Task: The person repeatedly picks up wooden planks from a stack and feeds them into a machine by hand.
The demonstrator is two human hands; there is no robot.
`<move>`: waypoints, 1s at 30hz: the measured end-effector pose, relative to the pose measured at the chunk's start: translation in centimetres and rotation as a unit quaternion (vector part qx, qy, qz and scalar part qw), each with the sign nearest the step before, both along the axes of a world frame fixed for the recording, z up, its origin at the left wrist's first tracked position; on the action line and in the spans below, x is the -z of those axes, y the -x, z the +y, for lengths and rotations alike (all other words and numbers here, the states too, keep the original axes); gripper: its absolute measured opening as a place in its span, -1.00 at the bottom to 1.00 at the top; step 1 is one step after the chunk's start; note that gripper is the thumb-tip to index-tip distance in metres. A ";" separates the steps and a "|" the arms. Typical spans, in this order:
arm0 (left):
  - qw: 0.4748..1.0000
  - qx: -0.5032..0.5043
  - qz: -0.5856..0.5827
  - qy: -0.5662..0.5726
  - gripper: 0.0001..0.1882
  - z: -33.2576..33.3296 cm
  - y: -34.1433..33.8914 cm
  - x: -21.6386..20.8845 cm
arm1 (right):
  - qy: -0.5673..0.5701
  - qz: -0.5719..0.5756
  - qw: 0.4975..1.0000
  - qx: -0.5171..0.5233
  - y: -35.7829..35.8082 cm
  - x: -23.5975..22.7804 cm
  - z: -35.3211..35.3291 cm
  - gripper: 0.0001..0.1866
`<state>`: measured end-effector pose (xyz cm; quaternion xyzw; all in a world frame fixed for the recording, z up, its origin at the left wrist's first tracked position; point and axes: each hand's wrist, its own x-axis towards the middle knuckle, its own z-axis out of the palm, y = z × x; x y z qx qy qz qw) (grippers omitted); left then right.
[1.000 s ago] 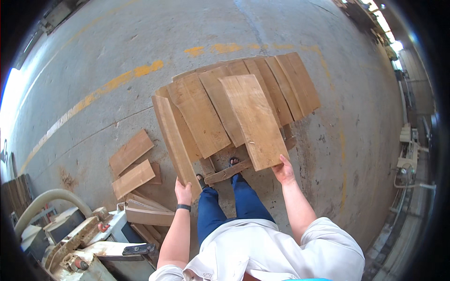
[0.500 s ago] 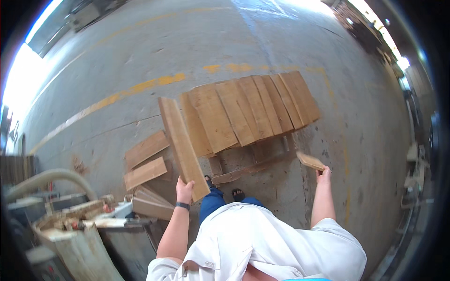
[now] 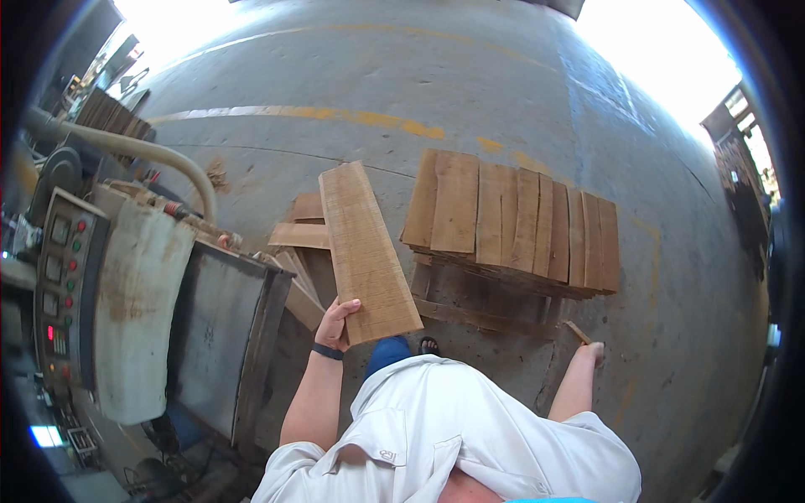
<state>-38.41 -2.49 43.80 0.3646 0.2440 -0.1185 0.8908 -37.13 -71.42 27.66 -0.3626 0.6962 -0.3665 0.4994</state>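
Our left hand (image 3: 337, 325) pinches a long, flat wooden board (image 3: 371, 260) with faint lines across it, by its near left corner. Our right hand (image 3: 595, 353) grips a wood piece (image 3: 576, 331), thin side showing. Past the near edge of the wooden frame (image 3: 474, 316), brown planks (image 3: 490, 210) overlap.

Right fingers (image 3: 598, 350) blurred around board (image 3: 576, 332), individually indistinct.

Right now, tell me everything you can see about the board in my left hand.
The board is long, flat and light brown, looks like wood, and shows fine lines across its broad, visible face. It slants, far end leftward. Your left hand grips its left edge near the closer end. It's held up left of the stacked boards; its underside is hidden.
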 end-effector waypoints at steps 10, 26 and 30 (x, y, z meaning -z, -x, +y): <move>0.992 -0.093 -0.037 -0.073 -0.35 2.9 13.4 -2.9 | 0.079 -0.275 0.910 -0.301 -3.0 -7.9 9.1 -0.48; 0.943 -0.327 -0.028 -0.061 -0.36 13.9 42.0 -1.6 | -0.306 -0.374 0.559 -0.674 2.7 -13.8 46.2 -0.55; 0.931 -0.359 -0.023 -0.065 -0.37 15.8 48.1 -0.5 | -0.291 -0.339 0.503 -0.740 5.7 -14.1 53.4 -0.59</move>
